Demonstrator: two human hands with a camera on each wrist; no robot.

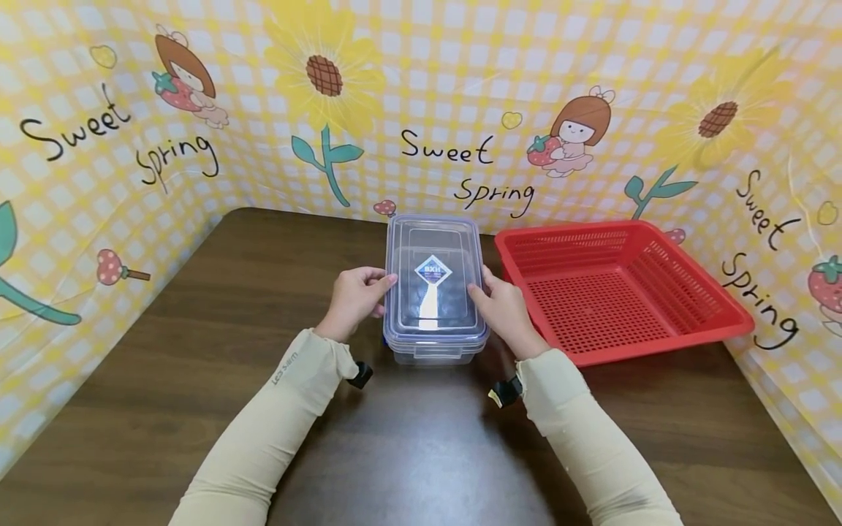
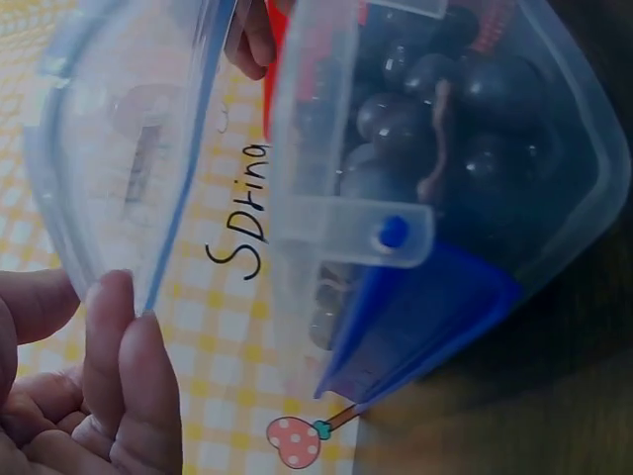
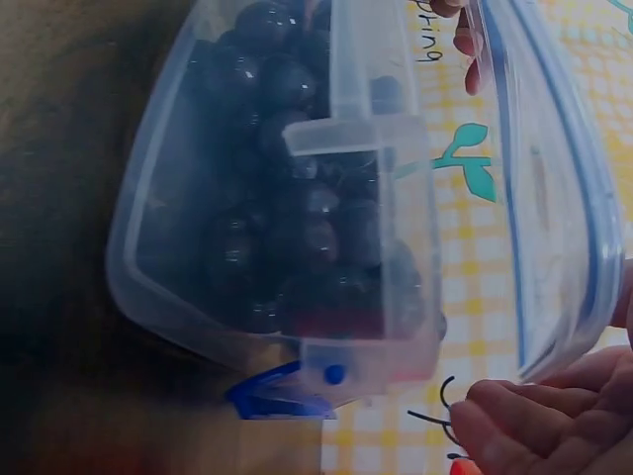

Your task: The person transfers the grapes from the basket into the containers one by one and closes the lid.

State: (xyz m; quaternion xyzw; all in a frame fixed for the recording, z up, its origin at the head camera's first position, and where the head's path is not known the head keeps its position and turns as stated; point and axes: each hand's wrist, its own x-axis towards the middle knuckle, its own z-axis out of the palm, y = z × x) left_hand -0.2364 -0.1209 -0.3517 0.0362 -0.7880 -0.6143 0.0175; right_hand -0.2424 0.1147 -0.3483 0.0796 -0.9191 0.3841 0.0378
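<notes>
Both hands hold a clear plastic lid with a blue seal and a diamond-shaped label. My left hand pinches its left edge, thumb on top and fingers below. The right hand pinches the opposite edge the same way. Beneath the lid stands a clear food container on the table. In both wrist views a gap separates lid and container. Dark round grapes fill much of the container, and a piece of stem shows among them. Blue latches hang swung out from the container's sides; another blue latch appears in the right wrist view.
A red plastic basket with a perforated bottom stands on the brown wooden table, just right of the container. Yellow checked cloth printed with flowers and figures covers the walls behind and at both sides.
</notes>
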